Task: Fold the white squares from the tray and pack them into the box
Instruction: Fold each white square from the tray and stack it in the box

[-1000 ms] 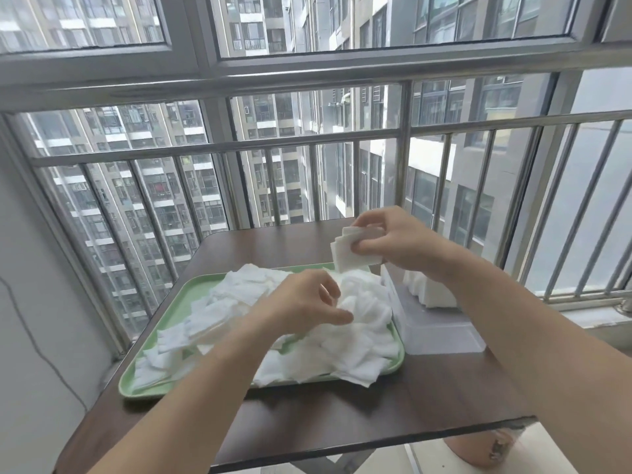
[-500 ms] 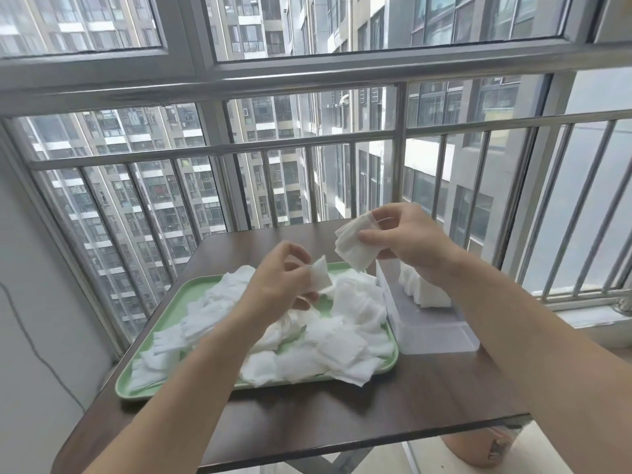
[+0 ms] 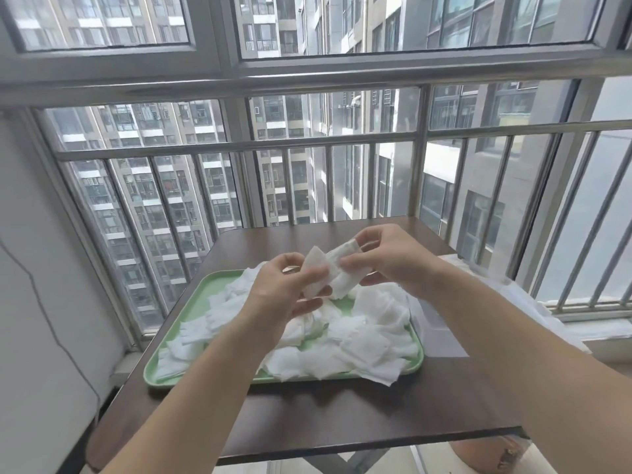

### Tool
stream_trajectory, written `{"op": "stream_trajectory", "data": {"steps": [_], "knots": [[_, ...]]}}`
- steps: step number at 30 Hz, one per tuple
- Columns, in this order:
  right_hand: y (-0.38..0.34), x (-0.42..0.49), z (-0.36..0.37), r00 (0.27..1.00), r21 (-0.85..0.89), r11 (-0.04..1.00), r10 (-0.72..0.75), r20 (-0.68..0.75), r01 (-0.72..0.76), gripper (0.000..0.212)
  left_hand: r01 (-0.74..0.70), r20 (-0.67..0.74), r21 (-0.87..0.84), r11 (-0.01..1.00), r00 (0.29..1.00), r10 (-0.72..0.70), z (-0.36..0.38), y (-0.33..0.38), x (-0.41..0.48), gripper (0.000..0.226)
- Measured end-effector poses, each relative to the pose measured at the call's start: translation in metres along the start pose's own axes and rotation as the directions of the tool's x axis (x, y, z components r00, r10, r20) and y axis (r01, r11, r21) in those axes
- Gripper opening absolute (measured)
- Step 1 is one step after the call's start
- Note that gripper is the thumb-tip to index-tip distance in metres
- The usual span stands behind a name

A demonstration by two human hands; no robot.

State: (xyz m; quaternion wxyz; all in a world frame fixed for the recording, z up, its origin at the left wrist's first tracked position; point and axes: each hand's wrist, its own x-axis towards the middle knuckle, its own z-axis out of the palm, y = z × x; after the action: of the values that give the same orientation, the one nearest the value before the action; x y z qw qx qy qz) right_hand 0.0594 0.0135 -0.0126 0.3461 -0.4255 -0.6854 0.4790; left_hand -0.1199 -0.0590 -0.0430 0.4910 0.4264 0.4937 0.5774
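Hands meet, raised over tray point(image 3: 219, 283): left hand point(image 3: 285, 289) and right hand point(image 3: 388, 258) each pinch white squares point(image 3: 326, 270), fingers curled.

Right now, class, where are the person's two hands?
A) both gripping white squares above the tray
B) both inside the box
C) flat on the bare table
A: the left hand and right hand pinch white squares together in the air over the green tray.
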Motion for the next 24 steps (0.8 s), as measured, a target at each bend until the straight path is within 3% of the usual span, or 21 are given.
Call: {"op": "stream_trajectory", "data": {"steps": [4, 10, 19, 24], "knots": [[-0.002, 0.001, 0.011, 0.999, -0.005, 1.0, 0.007, 0.048, -0.007, 0.026, -0.058, -0.015, 0.081, 0.995, 0.998, 0.06, -0.006, 0.001, -0.006, 0.029], [-0.007, 0.002, 0.021, 0.995, 0.022, 1.0, -0.011, 0.094, 0.009, 0.023, -0.131, -0.037, 0.231, 0.964, 0.989, 0.143, -0.011, 0.0, -0.008, 0.014], [-0.005, 0.006, 0.03, 0.987, 0.133, 0.991, -0.023, 0.158, 0.002, 0.025, -0.241, -0.1, 0.364, 0.9, 0.95, 0.295, -0.017, 0.0, -0.001, 0.011], [-0.01, 0.012, 0.037, 0.962, 0.202, 0.978, -0.102, 0.254, 0.05, 0.037, -0.253, -0.122, 0.421, 0.871, 0.936, 0.331, -0.029, 0.007, 0.01, 0.029]]}}
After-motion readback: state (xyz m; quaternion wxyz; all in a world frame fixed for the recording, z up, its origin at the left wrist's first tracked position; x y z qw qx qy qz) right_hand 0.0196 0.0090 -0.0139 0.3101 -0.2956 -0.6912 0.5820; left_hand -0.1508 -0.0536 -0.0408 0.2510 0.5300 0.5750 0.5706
